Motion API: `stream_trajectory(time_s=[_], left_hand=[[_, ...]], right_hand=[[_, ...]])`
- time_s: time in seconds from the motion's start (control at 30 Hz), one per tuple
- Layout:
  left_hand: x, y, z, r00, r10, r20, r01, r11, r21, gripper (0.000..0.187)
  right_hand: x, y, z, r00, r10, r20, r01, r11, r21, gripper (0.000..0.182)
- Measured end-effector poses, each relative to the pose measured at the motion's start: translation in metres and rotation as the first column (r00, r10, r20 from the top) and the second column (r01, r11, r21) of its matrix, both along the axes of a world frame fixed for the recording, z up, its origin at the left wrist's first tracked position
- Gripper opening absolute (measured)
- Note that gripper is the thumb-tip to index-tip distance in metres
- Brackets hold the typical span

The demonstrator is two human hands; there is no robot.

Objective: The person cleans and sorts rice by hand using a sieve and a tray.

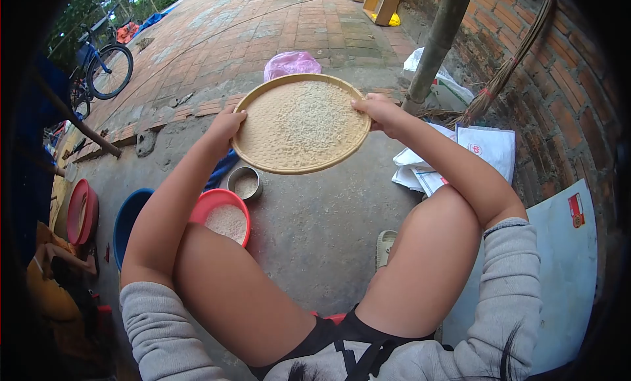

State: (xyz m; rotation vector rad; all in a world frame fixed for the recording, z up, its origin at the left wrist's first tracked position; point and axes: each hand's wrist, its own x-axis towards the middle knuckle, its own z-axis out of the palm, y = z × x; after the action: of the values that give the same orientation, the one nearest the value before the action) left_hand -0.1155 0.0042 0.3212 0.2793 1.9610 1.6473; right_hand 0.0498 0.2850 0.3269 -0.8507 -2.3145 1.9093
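Out in front of me, both hands hold up a round woven winnowing tray (259,134). My left hand (228,122) grips its left rim, thumb on top and fingers hidden beneath. On the right rim my right hand (381,113) has the same kind of grip. Pale grains that look like rice (319,118) lie in the tray, heaped toward its right half. Below the tray, on the ground, stand a metal pot (244,183) with some grain in it and a red basin (213,200) of white grains.
A blue basin (127,226) and a red tub (82,212) stand at left. White sacks (486,147) lie at right near a twig broom (506,65) and a pole (437,46). Beyond the tray is a pink bag (291,64); a bicycle (105,69) stands far left. Another person (62,269) is at lower left.
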Motion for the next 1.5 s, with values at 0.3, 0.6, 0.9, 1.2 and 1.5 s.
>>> stream_trajectory(time_s=[0.3,0.6,0.9,1.2,1.5], left_hand=[[0.040,0.027,0.016,0.989,0.029,-0.142,-0.048,0.990,-0.135,0.031],[0.033,0.022,0.018,0.991,0.046,-0.126,-0.060,0.992,-0.111,0.027],[-0.013,-0.013,-0.001,0.998,0.026,0.049,-0.028,0.999,0.037,0.029],[0.039,0.001,0.042,0.983,0.058,-0.174,-0.079,0.990,-0.116,0.028],[0.137,0.089,0.102,0.985,-0.030,-0.170,0.036,0.999,0.035,0.030]], right_hand=[[-0.009,0.029,-0.015,0.988,-0.133,0.078,0.151,0.936,-0.319,0.020],[-0.016,0.025,-0.002,0.996,-0.094,0.012,0.094,0.970,-0.224,0.025],[-0.013,-0.013,0.010,0.999,0.005,-0.042,-0.007,0.999,-0.051,0.022],[0.009,0.017,0.013,0.994,0.096,-0.054,-0.097,0.995,-0.024,0.024],[0.140,0.073,0.109,0.818,-0.385,-0.427,0.273,0.914,-0.301,0.023]])
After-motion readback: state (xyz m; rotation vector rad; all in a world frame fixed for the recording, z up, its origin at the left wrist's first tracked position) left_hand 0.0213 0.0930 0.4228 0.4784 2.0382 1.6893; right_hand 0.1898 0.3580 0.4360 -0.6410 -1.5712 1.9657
